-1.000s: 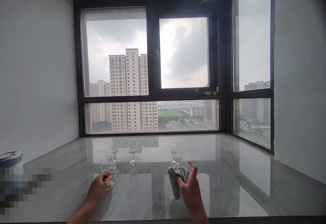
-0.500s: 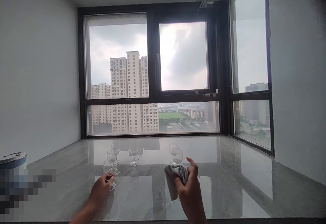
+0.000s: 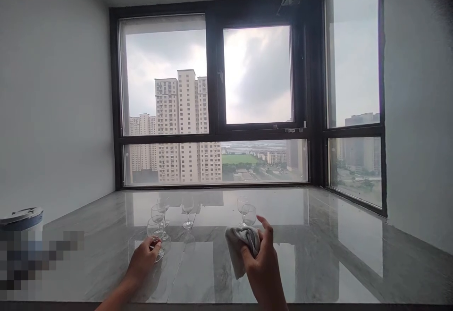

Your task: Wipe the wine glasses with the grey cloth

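My left hand [image 3: 144, 259] is closed on the stem of a clear wine glass [image 3: 154, 227], which stands upright with its foot at the shiny grey sill. Several more stemmed glasses stand close behind it, and another wine glass [image 3: 187, 209] is a little to the right. A folded grey cloth [image 3: 236, 249] is gripped in my right hand [image 3: 262, 259], with the index finger stretched upward. Just beyond the cloth stand two glasses, the nearer wine glass [image 3: 248, 214] partly covered by the cloth and hand.
A glossy grey tiled sill [image 3: 311, 264] reaches to dark-framed windows [image 3: 212, 138]. At the far left is a white and blue bucket [image 3: 21, 220], its lower part pixelated. White walls stand on both sides.
The view has shifted slightly, so the room and glasses appear a little further right. Both hands keep their grips; the cloth has moved slightly left relative to the glasses behind it.
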Available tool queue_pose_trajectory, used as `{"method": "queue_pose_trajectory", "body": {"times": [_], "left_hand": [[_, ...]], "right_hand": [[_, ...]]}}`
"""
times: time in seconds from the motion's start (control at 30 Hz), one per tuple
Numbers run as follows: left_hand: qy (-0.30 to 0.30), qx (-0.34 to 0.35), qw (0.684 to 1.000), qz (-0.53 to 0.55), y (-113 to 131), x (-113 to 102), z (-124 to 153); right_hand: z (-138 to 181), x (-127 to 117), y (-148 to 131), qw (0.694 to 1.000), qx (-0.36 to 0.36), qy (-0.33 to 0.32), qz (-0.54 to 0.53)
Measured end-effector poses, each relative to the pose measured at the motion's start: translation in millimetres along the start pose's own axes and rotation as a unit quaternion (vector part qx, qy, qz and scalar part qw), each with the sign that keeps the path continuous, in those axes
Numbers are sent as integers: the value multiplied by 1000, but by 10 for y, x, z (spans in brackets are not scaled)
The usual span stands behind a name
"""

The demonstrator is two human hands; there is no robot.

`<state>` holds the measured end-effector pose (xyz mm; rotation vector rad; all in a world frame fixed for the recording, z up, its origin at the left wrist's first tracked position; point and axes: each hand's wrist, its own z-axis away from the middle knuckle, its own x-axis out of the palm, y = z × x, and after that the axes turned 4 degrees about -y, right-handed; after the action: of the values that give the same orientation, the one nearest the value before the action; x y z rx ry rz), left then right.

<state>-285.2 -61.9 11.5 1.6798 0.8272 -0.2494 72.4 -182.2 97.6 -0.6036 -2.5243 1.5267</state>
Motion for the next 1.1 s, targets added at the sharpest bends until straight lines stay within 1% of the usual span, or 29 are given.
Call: {"method": "queue_pose_trajectory", "body": {"times": [0.13,0.23,0.43,0.57,0.7,0.8,0.97,1.1], "left_hand": [[14,14,1000,1,37,-9,20],[12,7,1000,8,51,-16,25],[3,-9,1000,-5,77,-35,32],[3,-10,1000,-5,145,-59,65],[5,-16,1000,-3,182,-60,72],[11,-14,1000,-2,139,-37,47],[11,-3,1000,-8,42,-2,10],[10,0,1000,-7,55,-7,23]], "right_hand": [[11,-3,-31,1000,-11,-2,4],[29,-6,-91,1000,-24,4,-6],[89,-24,-257,998,-49,-22,-32],[150,-5,-383,998,-60,-19,-32],[230,55,-513,992,-115,-9,-43],[295,97,-610,986,-155,-4,-60],[391,128,-778,976,-202,10,-79],[443,104,-872,974,-220,14,-59]]}}
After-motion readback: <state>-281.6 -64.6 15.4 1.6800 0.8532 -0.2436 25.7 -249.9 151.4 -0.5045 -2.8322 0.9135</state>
